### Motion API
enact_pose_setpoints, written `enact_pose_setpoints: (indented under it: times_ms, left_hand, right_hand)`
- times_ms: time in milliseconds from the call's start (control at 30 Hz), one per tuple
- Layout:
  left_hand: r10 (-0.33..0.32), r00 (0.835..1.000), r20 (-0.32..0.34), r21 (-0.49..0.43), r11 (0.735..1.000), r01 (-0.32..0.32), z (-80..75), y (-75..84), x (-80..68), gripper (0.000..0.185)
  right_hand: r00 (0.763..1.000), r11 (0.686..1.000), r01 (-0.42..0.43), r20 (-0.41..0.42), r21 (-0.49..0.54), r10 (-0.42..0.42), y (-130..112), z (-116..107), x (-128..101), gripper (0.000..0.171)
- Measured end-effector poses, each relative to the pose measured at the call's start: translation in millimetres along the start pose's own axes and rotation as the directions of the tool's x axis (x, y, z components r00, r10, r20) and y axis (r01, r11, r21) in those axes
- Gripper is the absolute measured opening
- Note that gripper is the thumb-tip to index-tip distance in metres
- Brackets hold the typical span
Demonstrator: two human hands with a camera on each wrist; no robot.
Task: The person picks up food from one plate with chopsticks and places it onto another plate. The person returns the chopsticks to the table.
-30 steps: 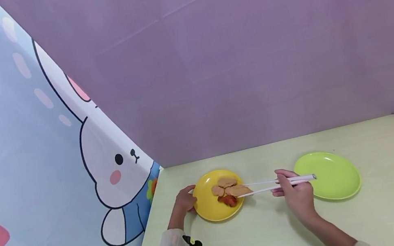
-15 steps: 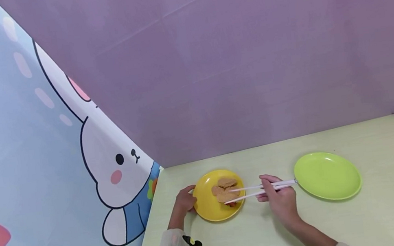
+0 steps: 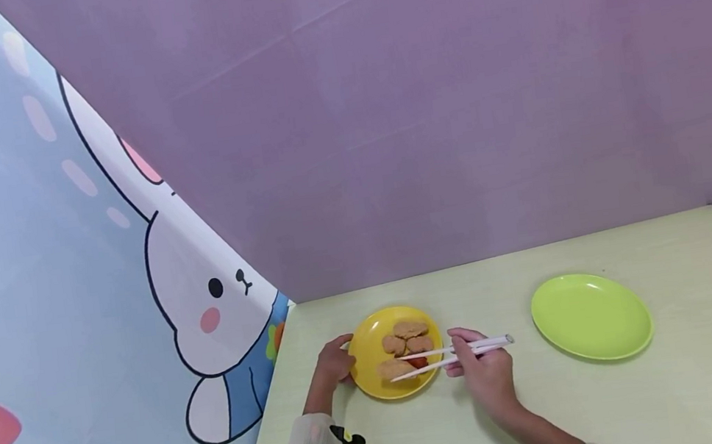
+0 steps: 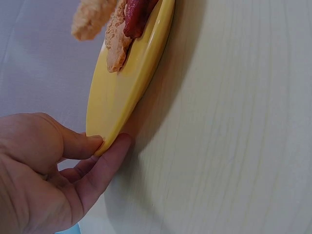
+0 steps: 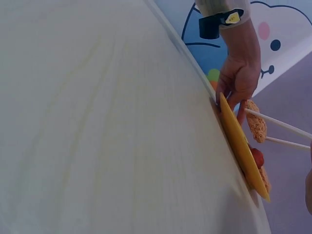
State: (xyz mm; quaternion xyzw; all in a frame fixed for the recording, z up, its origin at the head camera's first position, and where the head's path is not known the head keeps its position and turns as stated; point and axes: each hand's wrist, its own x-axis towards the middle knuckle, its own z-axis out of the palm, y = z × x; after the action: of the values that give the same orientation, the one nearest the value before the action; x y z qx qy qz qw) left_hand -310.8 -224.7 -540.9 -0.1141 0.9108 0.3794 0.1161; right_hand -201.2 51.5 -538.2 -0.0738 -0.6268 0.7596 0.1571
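My left hand (image 3: 335,361) pinches the left rim of a yellow plate (image 3: 367,369); in the left wrist view, its thumb lies over the rim with fingers beneath. A pair of white chopsticks (image 3: 459,352) is in my right hand (image 3: 490,376). Between their tips is a breaded chicken piece (image 5: 256,122), raised above the plate in both wrist views. On the plate lie several other breaded pieces (image 3: 411,328) and a red, glazed-looking piece of food (image 3: 417,362), which the chopsticks partly cover in the head view.
A light green oval plate (image 3: 591,317) stands on the pale wooden table (image 3: 690,284), right of my right hand. Behind the table rises a purple cloth wall (image 3: 418,133). A blue rabbit-print cloth (image 3: 108,319) hangs on the left. My left wrist wears a black device (image 3: 350,442).
My right hand has moved left and slightly nearer, carrying the chicken piece in the chopsticks from the yellow plate's right side toward its front middle. The left hand stays on the rim.
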Motion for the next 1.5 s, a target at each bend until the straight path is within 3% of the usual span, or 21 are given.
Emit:
enact_pose_setpoints:
  times_ms: [633,867,1500]
  left_hand:
    - [0.016,1.000,-0.002,0.002,1.000,-0.016,0.4,0.8,-1.7,0.062]
    - [-0.006,1.000,0.003,0.002,1.000,0.006,0.9,0.2,1.5,0.061]
    - [-0.007,1.000,-0.004,0.005,1.000,0.007,1.6,4.4,-2.0,0.061]
  right_hand:
    - [1.000,1.000,0.024,0.020,0.010,-0.024,15,12,-9,0.015]
    - [0.999,0.999,0.036,0.031,-0.009,-0.036,16,13,-9,0.014]
    - [0.997,0.996,0.076,0.030,0.052,-0.077,-5,-12,6,0.016]
